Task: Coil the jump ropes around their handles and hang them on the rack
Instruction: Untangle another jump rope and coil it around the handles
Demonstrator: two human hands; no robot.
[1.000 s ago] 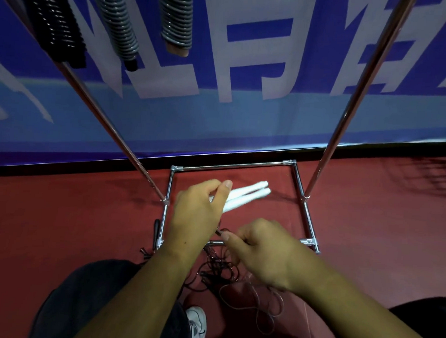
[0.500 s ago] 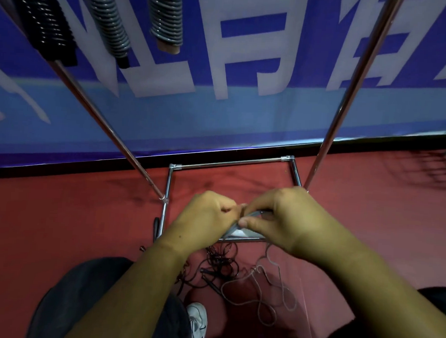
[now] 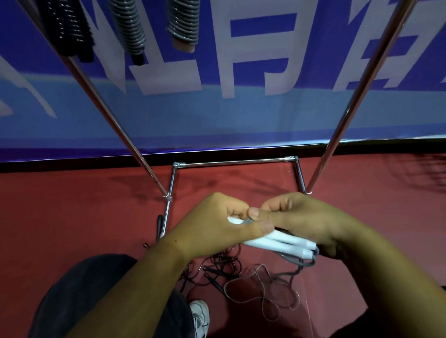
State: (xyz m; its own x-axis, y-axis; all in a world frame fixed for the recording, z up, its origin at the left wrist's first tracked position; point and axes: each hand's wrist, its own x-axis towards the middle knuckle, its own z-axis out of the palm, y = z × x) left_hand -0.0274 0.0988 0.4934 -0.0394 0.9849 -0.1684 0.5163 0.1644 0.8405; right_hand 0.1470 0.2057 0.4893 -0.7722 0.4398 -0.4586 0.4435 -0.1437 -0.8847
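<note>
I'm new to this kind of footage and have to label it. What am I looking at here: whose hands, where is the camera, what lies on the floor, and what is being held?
There is no machine here. A person works with bare hands, and the single picture comes from a camera worn on their head, looking forward and down.

The left hand and the right hand both grip a pair of white handles held side by side. A grey rope runs from the handles' ends down to the red floor, where it lies in loose loops, not yet coiled. Beside it lies a tangle of black rope.

Ahead stands a chrome rack. At the top edge, three coiled ropes already hang. Behind is a blue banner. The person's shoe shows below.
</note>
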